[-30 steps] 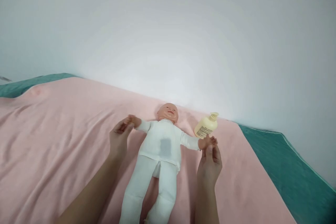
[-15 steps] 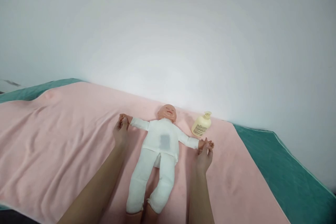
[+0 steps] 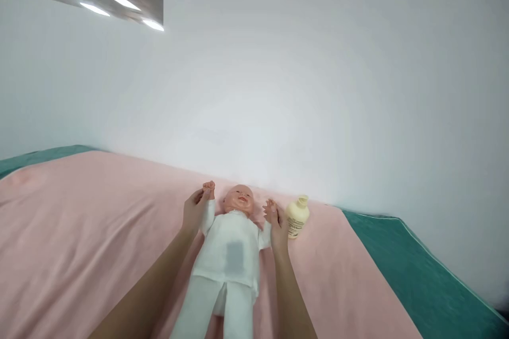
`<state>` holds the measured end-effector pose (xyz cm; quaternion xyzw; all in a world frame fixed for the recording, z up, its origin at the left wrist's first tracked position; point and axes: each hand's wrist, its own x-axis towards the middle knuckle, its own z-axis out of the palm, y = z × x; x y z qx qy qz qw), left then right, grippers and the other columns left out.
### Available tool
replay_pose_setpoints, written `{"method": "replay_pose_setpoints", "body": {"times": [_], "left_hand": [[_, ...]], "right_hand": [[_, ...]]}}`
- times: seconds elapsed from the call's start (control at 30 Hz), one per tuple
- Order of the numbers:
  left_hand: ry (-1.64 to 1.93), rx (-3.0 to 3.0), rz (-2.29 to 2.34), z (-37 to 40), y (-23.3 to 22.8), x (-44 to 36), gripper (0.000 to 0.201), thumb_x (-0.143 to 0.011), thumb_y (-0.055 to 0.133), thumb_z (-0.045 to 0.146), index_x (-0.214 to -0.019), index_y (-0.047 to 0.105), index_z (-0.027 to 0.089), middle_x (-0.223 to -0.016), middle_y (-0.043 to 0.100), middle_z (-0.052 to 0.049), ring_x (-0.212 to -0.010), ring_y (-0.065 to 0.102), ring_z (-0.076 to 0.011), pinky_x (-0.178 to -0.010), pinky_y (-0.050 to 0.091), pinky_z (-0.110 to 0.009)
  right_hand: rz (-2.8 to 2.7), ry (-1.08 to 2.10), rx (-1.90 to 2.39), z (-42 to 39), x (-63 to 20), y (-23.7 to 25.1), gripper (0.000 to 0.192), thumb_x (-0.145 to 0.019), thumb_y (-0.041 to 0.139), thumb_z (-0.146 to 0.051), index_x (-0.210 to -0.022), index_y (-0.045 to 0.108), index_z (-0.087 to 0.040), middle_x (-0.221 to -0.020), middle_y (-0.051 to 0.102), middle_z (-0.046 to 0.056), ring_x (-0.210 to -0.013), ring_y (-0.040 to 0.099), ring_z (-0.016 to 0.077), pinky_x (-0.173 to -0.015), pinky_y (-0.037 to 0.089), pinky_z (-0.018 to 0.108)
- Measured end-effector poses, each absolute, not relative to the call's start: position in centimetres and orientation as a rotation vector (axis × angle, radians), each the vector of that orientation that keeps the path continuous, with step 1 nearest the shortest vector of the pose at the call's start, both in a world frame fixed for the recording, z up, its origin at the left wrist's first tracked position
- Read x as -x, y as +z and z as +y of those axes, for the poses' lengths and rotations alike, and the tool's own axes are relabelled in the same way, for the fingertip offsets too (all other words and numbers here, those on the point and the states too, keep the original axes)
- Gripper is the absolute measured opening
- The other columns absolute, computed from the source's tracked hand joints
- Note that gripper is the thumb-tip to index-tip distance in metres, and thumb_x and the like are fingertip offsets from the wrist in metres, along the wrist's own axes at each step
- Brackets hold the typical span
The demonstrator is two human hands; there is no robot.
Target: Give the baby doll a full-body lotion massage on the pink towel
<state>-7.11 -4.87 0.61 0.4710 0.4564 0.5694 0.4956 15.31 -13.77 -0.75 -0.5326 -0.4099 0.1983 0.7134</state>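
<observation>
**Head view: doll's arms lifted beside its head, one in each hand**

Head camera, looking forward and down over both forearms. Left hand (image 3: 194, 213) wrapped narrowly round one small wrist of the doll (image 3: 231, 246), lifting that arm upright next to the head. Right hand (image 3: 279, 229) on the other arm, likewise raised; probably closed round the forearm, though too small here to tell how the fingers lie.

Doll on its back in a white suit, head toward the wall, lying on the pink towel (image 3: 99, 233) between the two hands, legs running out of the bottom edge.

Judged as an arm-moving step, caught with both arms up. Whatever follows calls for a light, even hold on both wrists, equal movement on the two sides so the soft body does not twist, and care on the right side, where the cream pump bottle (image 3: 297, 216) stands just beside the knuckles.

Count:
- one doll
- one pump bottle
- one pink towel, over a green mattress (image 3: 421, 280)
- two hands, both the wearer's own
- no other person in sight
</observation>
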Motion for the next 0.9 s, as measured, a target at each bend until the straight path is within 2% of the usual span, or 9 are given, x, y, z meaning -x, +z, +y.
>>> {"method": "replay_pose_setpoints", "body": {"times": [0.13,0.27,0.37,0.53,0.63,0.73,0.9], "left_hand": [[1.238,-1.340,1.230,-2.9,-0.3,6.2,0.054,-0.079,0.053,0.064,-0.077,0.067,0.012,-0.073,0.067,-0.007,-0.067,0.059,-0.0206,-0.055,0.040,-0.027],[1.082,-1.559,1.317,-1.1,-2.1,6.1,0.051,-0.085,0.045,0.060,-0.072,0.065,0.015,-0.071,0.068,-0.008,-0.066,0.060,-0.0215,-0.055,0.039,-0.028],[0.991,-1.658,1.374,-0.7,-2.9,6.1,0.053,-0.087,0.040,0.060,-0.071,0.064,0.016,-0.071,0.069,-0.008,-0.065,0.061,-0.0226,-0.054,0.038,-0.028],[1.118,-1.615,1.373,-1.7,-2.6,6.0,0.053,-0.087,0.041,0.062,-0.085,0.068,0.017,-0.083,0.072,-0.009,-0.073,0.065,-0.0238,-0.059,0.043,-0.029],[1.292,-1.551,1.324,-2.7,-2.1,5.9,0.049,-0.088,0.044,0.060,-0.102,0.068,0.020,-0.095,0.072,-0.008,-0.084,0.066,-0.0239,-0.067,0.047,-0.029],[1.467,-1.565,1.293,-3.5,-2.1,6.0,0.044,-0.090,0.046,0.054,-0.116,0.065,0.024,-0.107,0.071,-0.007,-0.098,0.064,-0.0244,-0.080,0.048,-0.032],[1.634,-1.584,1.284,-5.3,-2.7,6.8,0.042,-0.086,0.054,0.046,-0.120,0.063,0.023,-0.110,0.069,-0.007,-0.106,0.061,-0.0254,-0.091,0.046,-0.036]], "right_hand": [[-0.830,0.546,1.299,-11.7,-16.8,-1.5,0.059,-0.078,0.058,-0.062,-0.107,0.070,-0.013,-0.098,0.072,0.013,-0.078,0.068,0.0240,-0.063,0.054,0.032],[-0.764,0.640,1.461,-10.3,-17.8,-3.1,0.057,-0.079,0.053,-0.064,-0.092,0.074,-0.012,-0.080,0.073,0.011,-0.062,0.067,0.0234,-0.052,0.051,0.032],[-0.775,0.647,1.496,-9.6,-18.2,-4.1,0.054,-0.080,0.052,-0.061,-0.093,0.074,-0.013,-0.081,0.074,0.010,-0.067,0.069,0.0239,-0.058,0.053,0.032],[-0.829,0.603,1.491,-9.8,-17.9,-4.3,0.057,-0.081,0.052,-0.059,-0.110,0.069,-0.013,-0.101,0.072,0.012,-0.088,0.069,0.0256,-0.072,0.055,0.034],[-0.905,0.449,1.450,-10.8,-17.3,-3.8,0.059,-0.083,0.051,-0.057,-0.118,0.064,-0.012,-0.106,0.071,0.014,-0.097,0.067,0.0269,-0.081,0.054,0.037],[-0.952,0.275,1.394,-12.1,-16.1,-3.3,0.052,-0.084,0.054,-0.051,-0.120,0.062,-0.015,-0.115,0.067,0.014,-0.107,0.063,0.0259,-0.091,0.050,0.039],[-0.983,0.112,1.309,-14.9,-13.6,-2.6,0.041,-0.087,0.054,-0.040,-0.120,0.059,-0.016,-0.123,0.063,0.012,-0.109,0.062,0.0225,-0.097,0.047,0.038]]}}
